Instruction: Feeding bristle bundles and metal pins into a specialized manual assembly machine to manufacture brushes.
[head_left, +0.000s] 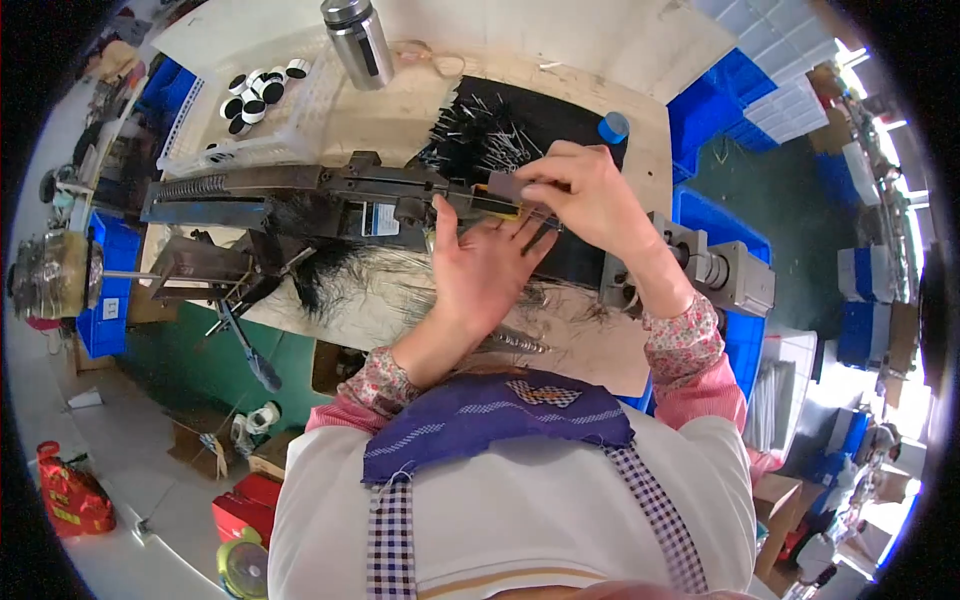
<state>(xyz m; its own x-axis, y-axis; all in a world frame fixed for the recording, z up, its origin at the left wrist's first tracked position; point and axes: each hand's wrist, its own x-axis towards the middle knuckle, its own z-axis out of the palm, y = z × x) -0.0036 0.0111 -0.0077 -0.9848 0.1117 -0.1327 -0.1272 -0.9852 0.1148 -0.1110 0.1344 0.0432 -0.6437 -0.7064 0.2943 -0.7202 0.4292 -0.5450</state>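
My left hand [483, 268] lies by the near side of a long dark metal bench machine [385, 185], thumb raised and fingers stretched out, its fingertips at the machine's right end. Over that same end my right hand [592, 198] is closed, thumb and fingers pinched together beside a small brownish block [506, 186]. Whatever the pinch holds is too small to make out. Just beyond the hands, a heap of black-bristled pieces with thin metal stems [495, 135] rests on a black mat [565, 105]. Loose black bristles [325, 270] hang at the machine's near side.
A clear plastic basket [300, 140] with several white-and-black round pieces [255, 100] stands far left, beside a steel flask [358, 45]. A blue round container [613, 127] sits on the mat. A motor-like metal unit [735, 278] flanks the wooden tabletop [610, 345] at right, near blue crates [705, 100].
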